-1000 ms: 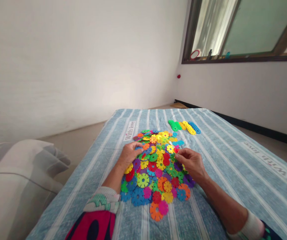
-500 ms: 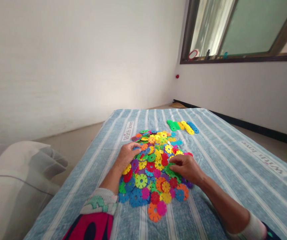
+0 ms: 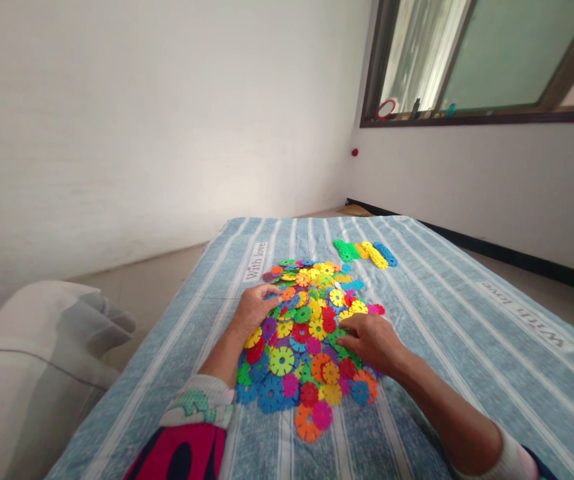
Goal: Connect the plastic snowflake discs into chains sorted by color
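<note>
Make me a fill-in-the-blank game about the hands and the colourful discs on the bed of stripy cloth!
1. The printed words beyond the left hand say "With ____".
2. In the row of stacked discs, the stack at the far right is ____.
3. At the near edge of the pile of discs, a ____ disc lies against the orange disc.
4. The hand nearer the stacks is the person's ____ one.

Missing words: love; blue; pink; right.
</note>
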Demonstrator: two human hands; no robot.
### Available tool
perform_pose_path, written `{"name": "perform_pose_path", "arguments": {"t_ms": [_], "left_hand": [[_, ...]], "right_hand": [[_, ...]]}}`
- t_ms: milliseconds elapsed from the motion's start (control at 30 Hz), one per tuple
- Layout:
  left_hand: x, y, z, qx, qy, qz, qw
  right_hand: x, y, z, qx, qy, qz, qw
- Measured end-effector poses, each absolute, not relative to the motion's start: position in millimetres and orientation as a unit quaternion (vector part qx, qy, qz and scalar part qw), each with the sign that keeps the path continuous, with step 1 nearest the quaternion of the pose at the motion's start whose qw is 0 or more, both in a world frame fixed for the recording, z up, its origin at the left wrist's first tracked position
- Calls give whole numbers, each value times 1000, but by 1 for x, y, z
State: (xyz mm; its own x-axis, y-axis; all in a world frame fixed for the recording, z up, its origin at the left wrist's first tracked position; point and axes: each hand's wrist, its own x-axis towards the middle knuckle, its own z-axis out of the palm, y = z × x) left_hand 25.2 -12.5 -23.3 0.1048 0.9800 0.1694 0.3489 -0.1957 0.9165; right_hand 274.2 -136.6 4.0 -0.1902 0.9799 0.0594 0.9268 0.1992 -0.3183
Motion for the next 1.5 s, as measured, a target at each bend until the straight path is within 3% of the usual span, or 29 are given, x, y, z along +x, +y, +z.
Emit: {"name": "perform_pose_path", "arguments": {"t_ms": [867,1500], "left_hand": [[30,-24,-8,636,548,406,360],[28,-14,-20,631,530,425,376]], "right_hand": [[268,-132,14,-633,-764,103,77],[264,-130,2,-604,-721,223,258]]}}
